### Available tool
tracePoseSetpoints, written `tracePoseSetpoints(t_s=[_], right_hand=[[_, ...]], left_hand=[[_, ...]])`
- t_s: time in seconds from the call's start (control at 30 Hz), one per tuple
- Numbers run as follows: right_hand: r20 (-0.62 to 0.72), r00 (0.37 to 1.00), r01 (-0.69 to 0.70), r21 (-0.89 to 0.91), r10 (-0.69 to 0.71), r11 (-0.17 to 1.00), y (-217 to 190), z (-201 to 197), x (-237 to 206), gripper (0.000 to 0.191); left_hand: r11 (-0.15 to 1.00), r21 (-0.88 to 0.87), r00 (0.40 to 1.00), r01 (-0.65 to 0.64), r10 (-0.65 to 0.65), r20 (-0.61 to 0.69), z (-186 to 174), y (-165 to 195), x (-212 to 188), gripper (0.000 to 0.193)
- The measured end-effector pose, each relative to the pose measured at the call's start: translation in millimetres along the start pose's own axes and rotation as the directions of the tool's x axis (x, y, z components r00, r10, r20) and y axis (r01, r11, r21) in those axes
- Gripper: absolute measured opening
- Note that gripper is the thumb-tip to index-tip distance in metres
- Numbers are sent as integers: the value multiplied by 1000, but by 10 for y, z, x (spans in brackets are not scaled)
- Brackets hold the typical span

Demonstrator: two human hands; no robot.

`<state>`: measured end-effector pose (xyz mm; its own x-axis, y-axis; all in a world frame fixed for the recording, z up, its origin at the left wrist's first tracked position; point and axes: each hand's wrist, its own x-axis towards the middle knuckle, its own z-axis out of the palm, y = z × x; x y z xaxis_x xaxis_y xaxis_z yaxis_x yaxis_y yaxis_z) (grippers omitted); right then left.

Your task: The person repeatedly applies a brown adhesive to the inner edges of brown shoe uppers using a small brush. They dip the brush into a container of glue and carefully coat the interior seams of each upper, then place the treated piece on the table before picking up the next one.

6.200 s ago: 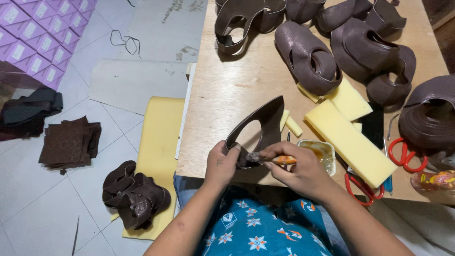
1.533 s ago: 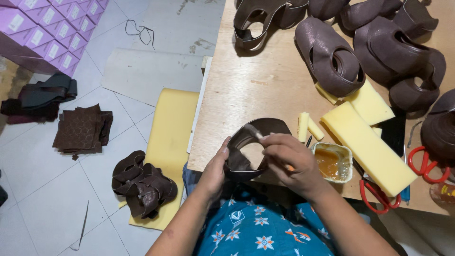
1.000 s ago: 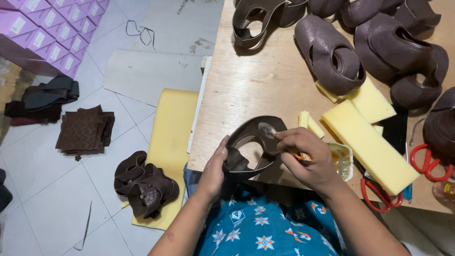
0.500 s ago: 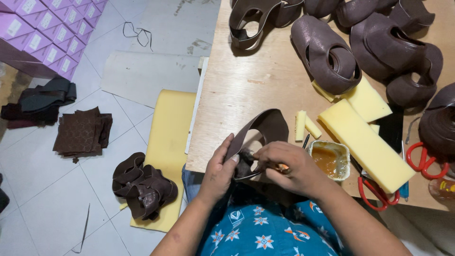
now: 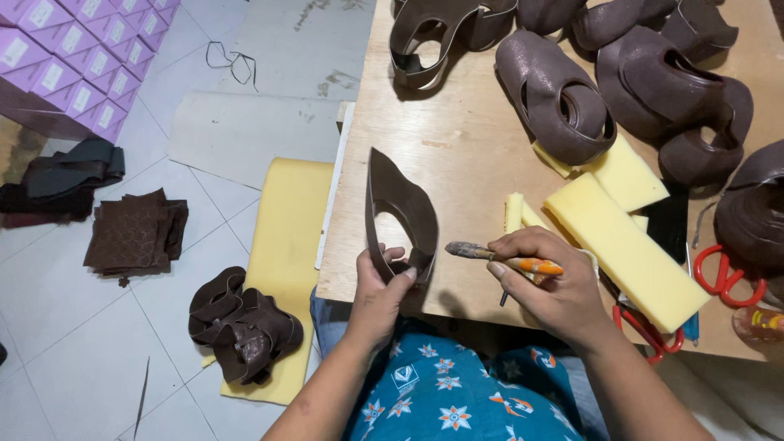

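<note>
Two hands at work over the near edge of the pale wooden table [image 5: 457, 155]: the left hand [image 5: 382, 287], closed on the lower end of a dark brown curved leather shoe-upper piece [image 5: 400, 214], now holds it upright and edge-on above the table edge, where half a second ago it lay tilted under both hands. Right hand [image 5: 549, 284] has drawn off to the right, fingers pinched on a small brush with an orange handle [image 5: 502, 257], bristle tip just beside the piece but apart; judged a pause between glue strokes, yellow foam blocks [image 5: 625, 245] near
</note>
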<state>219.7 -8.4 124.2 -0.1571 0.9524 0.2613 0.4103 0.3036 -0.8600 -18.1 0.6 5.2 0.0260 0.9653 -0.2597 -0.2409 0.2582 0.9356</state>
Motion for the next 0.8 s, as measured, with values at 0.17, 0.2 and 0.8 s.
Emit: tracePoseSetpoints(t_s=[0.17,0.2,0.8], right_hand=[[-39,986,-158,91,162,983,97,-4,-121,20],[-44,981,-184,107,189,977,109,-36,-163,21],[-246,942,-318,-438,228,841,618,-444,-635,27]], left_hand=[[965,152,973,-212,222,-56,68,-92,-20,55],[965,154,973,-212,224,-62,66,-95,-20,53],[934,109,921,-340,354,-163,164,-323,223,35]])
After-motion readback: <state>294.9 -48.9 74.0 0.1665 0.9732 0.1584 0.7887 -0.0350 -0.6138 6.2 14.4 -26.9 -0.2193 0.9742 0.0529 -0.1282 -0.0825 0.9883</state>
